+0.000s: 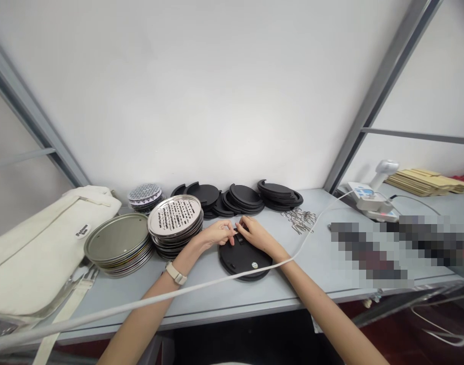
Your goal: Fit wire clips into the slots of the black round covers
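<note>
A round black plastic base (243,258) lies on the table in front of me, with a small round sticker and a slot near its far edge. My left hand (219,233) is at that far edge, thumb and finger pinched together; whatever is between them is too small to make out. My right hand (254,234) rests over the base's far right part, its fingers bent inward close to the left fingertips. What they grip is hidden. To the right lies a loose pile of metal hooks (300,219). More black bases (245,196) are stacked behind.
Stacks of round metal grater plates (175,217) and plain discs (118,238) stand left, beside a cream bag (45,243). A white cable (213,280) crosses in front of my forearms. At right are a white scanner on its stand (372,195) and yellowish flat pieces (425,181).
</note>
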`<state>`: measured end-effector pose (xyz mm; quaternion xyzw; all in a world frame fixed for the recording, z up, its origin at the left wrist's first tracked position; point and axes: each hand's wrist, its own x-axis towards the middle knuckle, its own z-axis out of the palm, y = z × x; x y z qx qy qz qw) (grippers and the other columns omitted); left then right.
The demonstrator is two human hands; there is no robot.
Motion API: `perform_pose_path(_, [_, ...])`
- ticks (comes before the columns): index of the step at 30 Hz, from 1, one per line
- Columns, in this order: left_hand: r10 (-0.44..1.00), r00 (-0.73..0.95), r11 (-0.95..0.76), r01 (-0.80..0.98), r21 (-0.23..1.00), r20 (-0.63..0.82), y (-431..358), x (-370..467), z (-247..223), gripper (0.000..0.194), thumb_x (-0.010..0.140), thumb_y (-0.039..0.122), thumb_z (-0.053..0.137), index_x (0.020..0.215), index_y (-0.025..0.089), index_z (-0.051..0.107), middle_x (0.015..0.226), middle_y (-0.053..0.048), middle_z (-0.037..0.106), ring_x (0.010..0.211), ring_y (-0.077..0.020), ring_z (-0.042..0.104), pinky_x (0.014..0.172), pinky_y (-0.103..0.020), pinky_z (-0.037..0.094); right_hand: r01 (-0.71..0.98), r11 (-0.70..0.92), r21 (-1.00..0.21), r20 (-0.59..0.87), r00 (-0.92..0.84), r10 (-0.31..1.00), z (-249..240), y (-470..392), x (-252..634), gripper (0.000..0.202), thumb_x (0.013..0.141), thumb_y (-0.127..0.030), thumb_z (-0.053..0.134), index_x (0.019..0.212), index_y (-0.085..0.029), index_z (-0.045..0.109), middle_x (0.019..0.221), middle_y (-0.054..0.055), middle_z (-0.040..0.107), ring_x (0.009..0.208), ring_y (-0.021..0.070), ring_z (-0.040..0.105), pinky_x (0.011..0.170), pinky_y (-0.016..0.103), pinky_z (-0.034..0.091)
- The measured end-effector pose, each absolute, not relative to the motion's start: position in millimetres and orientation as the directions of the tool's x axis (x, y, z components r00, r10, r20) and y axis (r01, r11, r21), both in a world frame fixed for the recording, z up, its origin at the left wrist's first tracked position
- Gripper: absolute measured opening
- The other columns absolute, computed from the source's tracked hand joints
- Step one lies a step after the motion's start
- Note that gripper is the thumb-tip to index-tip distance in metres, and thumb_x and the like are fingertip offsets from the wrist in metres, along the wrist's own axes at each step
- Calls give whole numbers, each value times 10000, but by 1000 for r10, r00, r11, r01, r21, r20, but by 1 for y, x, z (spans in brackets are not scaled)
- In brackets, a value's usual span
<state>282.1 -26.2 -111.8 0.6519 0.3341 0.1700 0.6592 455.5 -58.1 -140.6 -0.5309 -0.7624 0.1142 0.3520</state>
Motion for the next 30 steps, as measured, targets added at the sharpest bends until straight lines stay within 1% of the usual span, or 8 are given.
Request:
perform_pose_path(4, [667,711,87,222,971,-223,-25,282,-114,341,723,413,665,747,175,422,552,-17,617,331,-6,237,394,-177,102,729,410,-547,418,-186,889,-141,-57,456,237,910,-338,447,723,-195,478,713,21,545,689,151,497,659,267,402])
perform_pose_path(8, [664,714,93,216,972,-222,-24,282,-116,325,729,395,664,756,173,428,554,-19,619,333,-9,256,394,-174,109,727,409,-551,411,-190,892,-140,-58,456,219,902,-319,457,727,-191,486,719,23,551,690,149,498,651,264,401])
perform_pose_path(15, [653,706,180,206,962,-274,-22,282,-117,239,735,283,648,747,167,439,548,-28,618,328,-7,260,386,-167,106,729,409,-549,406,-195,893,-140,-57,456,202,903,-283,442,726,-193,479,724,22,548,701,151,499,669,268,400])
perform_pose_path(21, [670,665,242,225,944,-330,-24,285,-112,212,712,209,643,717,163,436,541,-21,601,335,-2,264,386,-161,107,739,414,-531,403,-210,891,-142,-55,456,180,900,-273,439,747,-192,488,738,24,555,714,155,508,685,272,406])
perform_pose_path(27, [679,647,269,222,937,-348,-22,286,-112,138,697,109,568,714,159,440,525,-20,596,331,1,251,385,-160,105,744,404,-532,383,-214,898,-136,-59,454,168,899,-244,423,745,-200,471,743,30,552,717,161,508,690,274,405])
perform_pose_path(30, [689,638,267,216,939,-343,-21,286,-113,131,675,74,539,706,157,442,516,-17,591,327,2,246,383,-163,100,744,401,-535,372,-218,902,-135,-59,454,154,895,-235,421,751,-200,463,751,31,548,729,165,510,699,277,405])
